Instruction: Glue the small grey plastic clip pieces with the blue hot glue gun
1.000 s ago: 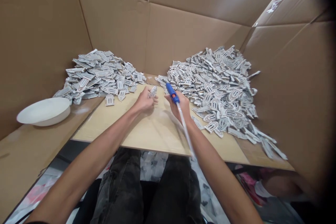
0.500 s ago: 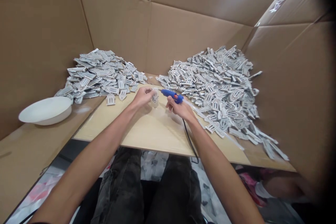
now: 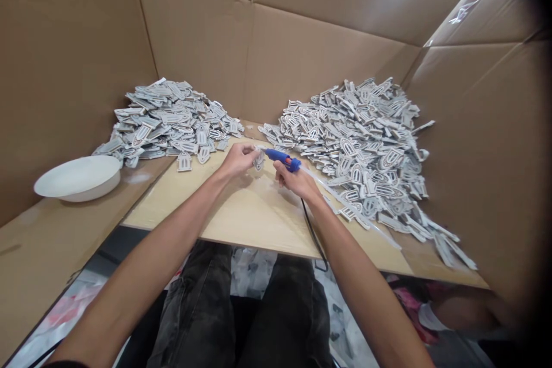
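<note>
While the left hand pinches a small grey-white arched piece between thumb and fingers that are all but closed, the right hand is curled around a blue glue gun, its fingers bent in snugly beneath the body. The piece hangs just past the left fingertips, and the gun's nozzle points at its upper part; whether the two touch, I cannot tell.

From the back of the glue gun a translucent glue stick trails off to the right of the right fingers, while a black cord drops below them, past the near edge of the desk. Beyond the left fingers and to their left lies a heap of similar pieces, with a few loose ones along its near side. A larger heap rises beyond the right fingers and to their right. Well to the left of the left fingers sits a white bowl. Cardboard walls stand behind the fingers and on either side.
</note>
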The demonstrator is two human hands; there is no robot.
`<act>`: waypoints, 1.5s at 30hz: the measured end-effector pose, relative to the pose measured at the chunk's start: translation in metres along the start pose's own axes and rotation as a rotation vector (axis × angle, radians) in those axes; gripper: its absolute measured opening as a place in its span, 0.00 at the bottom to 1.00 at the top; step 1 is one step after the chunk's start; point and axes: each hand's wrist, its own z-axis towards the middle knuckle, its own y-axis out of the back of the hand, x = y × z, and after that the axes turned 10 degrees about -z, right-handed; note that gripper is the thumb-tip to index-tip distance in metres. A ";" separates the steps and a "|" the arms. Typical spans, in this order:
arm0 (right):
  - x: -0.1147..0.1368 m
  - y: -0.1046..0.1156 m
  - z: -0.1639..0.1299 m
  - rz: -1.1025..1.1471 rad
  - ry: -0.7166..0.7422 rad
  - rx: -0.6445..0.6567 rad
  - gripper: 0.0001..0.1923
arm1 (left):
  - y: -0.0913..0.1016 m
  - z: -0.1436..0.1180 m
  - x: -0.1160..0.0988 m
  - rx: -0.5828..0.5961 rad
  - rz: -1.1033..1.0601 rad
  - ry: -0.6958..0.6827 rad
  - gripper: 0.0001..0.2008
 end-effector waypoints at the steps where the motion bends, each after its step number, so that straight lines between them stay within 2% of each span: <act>1: 0.000 0.000 0.000 -0.011 0.004 0.000 0.33 | 0.000 0.000 0.001 -0.002 0.001 -0.001 0.11; 16: 0.001 0.000 -0.002 -0.071 -0.040 -0.039 0.33 | 0.000 -0.004 -0.001 -0.030 0.137 -0.078 0.11; 18: 0.001 -0.003 -0.002 -0.077 -0.008 -0.044 0.33 | -0.001 -0.005 0.000 -0.045 0.175 -0.094 0.11; 21: 0.003 -0.009 0.000 -0.108 0.120 -0.071 0.32 | -0.002 -0.005 0.000 -0.046 0.224 -0.079 0.12; 23: 0.004 -0.011 0.002 -0.136 0.205 -0.130 0.31 | -0.001 -0.004 -0.002 -0.071 0.249 -0.042 0.12; 25: 0.005 -0.010 0.003 -0.124 0.199 -0.199 0.31 | 0.001 -0.003 -0.005 -0.113 0.245 -0.003 0.11; 28: 0.000 -0.004 0.004 -0.017 0.039 -0.281 0.32 | 0.004 -0.002 -0.008 -0.129 0.206 0.039 0.12; 32: -0.007 0.003 0.009 0.266 -0.103 -0.286 0.37 | 0.002 -0.004 -0.008 -0.107 0.145 0.068 0.13; 34: -0.005 0.005 0.012 0.506 -0.116 -0.229 0.40 | 0.000 -0.005 -0.006 -0.104 0.118 0.077 0.12; 37: -0.001 0.010 0.014 0.771 -0.129 -0.071 0.44 | -0.002 -0.006 -0.006 -0.105 0.094 0.079 0.11; 40: 0.001 0.016 0.013 0.879 -0.119 0.021 0.46 | -0.002 -0.006 -0.009 -0.096 0.093 0.092 0.09; 45: -0.001 0.018 0.011 0.995 -0.095 0.066 0.46 | -0.002 -0.008 -0.018 -0.076 0.074 0.111 0.07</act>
